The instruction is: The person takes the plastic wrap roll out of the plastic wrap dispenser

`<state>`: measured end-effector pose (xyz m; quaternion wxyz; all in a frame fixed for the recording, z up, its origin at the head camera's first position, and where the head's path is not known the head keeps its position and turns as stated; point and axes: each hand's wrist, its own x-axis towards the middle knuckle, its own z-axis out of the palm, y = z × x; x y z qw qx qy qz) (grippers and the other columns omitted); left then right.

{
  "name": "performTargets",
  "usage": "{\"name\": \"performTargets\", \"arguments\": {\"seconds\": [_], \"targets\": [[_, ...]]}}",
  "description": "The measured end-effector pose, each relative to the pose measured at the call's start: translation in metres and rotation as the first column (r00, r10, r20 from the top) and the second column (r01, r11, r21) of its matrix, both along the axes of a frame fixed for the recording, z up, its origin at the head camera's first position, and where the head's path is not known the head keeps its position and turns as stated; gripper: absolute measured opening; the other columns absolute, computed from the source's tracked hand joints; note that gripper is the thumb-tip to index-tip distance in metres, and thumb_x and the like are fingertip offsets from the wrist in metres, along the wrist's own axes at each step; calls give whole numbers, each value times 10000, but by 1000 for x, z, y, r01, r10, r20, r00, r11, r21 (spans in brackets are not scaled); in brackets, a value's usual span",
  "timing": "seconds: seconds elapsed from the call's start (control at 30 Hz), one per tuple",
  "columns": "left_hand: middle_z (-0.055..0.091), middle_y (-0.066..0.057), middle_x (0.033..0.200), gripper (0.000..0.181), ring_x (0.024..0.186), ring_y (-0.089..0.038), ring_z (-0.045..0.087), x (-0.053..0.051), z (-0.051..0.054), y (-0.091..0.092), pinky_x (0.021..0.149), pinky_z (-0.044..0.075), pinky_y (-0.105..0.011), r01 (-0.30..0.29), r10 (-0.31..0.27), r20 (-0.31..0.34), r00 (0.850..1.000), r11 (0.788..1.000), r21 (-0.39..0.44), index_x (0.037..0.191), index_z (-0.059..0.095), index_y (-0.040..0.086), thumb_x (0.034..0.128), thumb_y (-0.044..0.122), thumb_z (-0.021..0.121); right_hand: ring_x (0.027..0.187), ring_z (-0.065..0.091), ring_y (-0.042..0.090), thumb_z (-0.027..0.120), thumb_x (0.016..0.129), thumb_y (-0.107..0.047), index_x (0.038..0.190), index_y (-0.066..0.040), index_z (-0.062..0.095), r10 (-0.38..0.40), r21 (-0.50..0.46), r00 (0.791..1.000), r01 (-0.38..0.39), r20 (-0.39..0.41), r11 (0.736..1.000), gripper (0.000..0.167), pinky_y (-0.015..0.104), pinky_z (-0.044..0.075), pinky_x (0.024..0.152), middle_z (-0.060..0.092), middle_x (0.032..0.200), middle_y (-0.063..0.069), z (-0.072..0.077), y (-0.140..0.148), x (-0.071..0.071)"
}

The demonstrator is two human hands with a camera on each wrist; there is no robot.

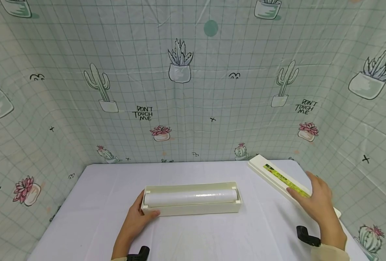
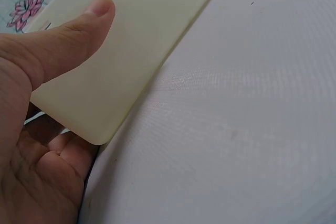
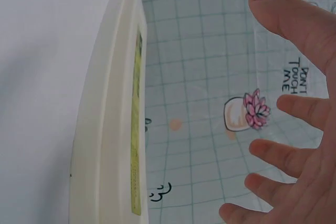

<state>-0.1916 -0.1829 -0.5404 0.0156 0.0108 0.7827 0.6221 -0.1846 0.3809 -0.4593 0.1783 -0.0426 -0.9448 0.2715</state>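
Observation:
A long cream box point(image 1: 199, 209) lies open-topped near the middle of the table, with a shiny white roll of cling film point(image 1: 186, 198) inside it. My left hand point(image 1: 135, 220) grips the box's left end, thumb on the front wall; in the left wrist view the thumb lies flat on the cream wall point(image 2: 142, 35) and the other fingers reach round the end. At the right lies the matching lid point(image 1: 259, 163) with a yellow-green label, set at a slant. Over its near end hovers my right hand point(image 1: 320, 203), fingers spread; the right wrist view shows them apart from the lid point(image 3: 107, 124).
A white cloth covers the table point(image 1: 193, 239). Patterned fabric point(image 1: 193, 98) with cactus drawings rises behind and along both sides. The lid's near end reaches the table's right edge.

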Motion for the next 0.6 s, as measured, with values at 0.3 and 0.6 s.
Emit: {"name": "performTargets", "arguments": {"seconds": [0.3,0.6], "targets": [[416,-166,1596,1075,1389,-331,504,0,-1,2,961,432,-98,16,-16,-1,1000,1000,8,1659,182,114,839,188,873,1388,258,633,732,920,-416,1603,41,233,23,-19,1000,-24,-6,1000,961,802,238,1049,275,1546,424,14,-10,4],[423,-159,1595,1068,1369,-306,523,2,1,0,1062,477,-293,-2,2,3,1000,1000,-28,1659,187,117,844,209,872,1392,293,607,792,876,-356,1587,16,305,114,-11,990,-115,-83,993,940,801,250,1042,322,1548,386,30,-47,3]]}}
